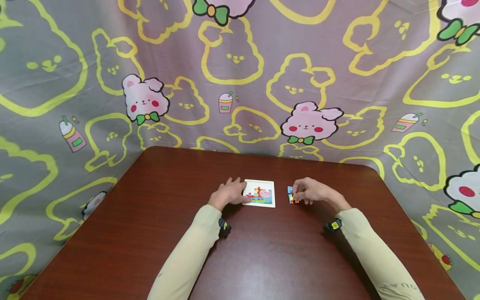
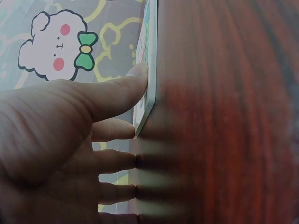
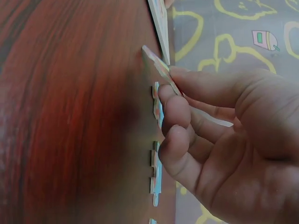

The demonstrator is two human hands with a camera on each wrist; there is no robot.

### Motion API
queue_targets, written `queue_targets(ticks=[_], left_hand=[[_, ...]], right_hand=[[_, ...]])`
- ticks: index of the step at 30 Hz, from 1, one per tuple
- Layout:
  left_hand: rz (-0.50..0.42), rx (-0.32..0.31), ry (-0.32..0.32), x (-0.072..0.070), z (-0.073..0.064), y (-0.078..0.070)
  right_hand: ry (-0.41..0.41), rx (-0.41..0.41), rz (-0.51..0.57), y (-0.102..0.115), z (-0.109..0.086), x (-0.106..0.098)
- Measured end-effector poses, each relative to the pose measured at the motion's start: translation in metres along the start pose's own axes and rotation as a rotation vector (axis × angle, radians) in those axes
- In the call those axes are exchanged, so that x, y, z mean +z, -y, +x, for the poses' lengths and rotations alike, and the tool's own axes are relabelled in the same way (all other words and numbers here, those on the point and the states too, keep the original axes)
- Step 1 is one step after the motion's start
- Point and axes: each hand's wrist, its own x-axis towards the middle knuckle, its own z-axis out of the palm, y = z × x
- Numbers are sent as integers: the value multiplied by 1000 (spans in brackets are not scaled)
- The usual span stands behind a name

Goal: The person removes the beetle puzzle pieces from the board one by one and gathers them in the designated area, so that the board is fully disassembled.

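A white-framed jigsaw puzzle tray (image 1: 273, 195), partly filled with a colourful cartoon picture, lies flat near the middle of the table. My left hand (image 1: 228, 193) is at its left side. In the left wrist view the thumb (image 2: 138, 74) rests on the tray's edge, and the straight fingers reach down to the tabletop. To the right of the tray, my right hand (image 1: 314, 191) pinches a puzzle piece (image 3: 160, 66) between thumb and fingers, tilted above the table. Below that hand, more loose puzzle pieces (image 3: 156, 170) lie on the wood.
The dark red-brown wooden table (image 1: 258, 246) extends around both hands. A curtain (image 1: 255, 96) printed with cartoon bears and cups hangs behind its far edge and along the sides. Each wrist wears a small black camera (image 1: 224, 227).
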Motion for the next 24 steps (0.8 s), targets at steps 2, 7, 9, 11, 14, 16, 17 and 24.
queue_targets(ticks=[2,7,9,11,14,16,17,24], left_hand=[[3,3,-3,1,0,1],[5,2,-3,2,1,0],[2,0,0,2,2,0],[0,-1,2,2,2,-1],[-5,-5,5,1,2,-1],[-4,-7,5,1,2,-1],[-1,-8,5,0,2,-1],[8,0,6,1,1,0]], right_hand=[[13,0,-15,-1,0,1],[23,13,-60,-1,0,4],[15,34,-85,1,0,5],[5,54,-116,2,-1,5],[-6,79,-163,6,-1,4],[-19,99,-200,10,-1,4],[-25,106,-222,12,-1,5],[-69,76,-265,24,4,8]])
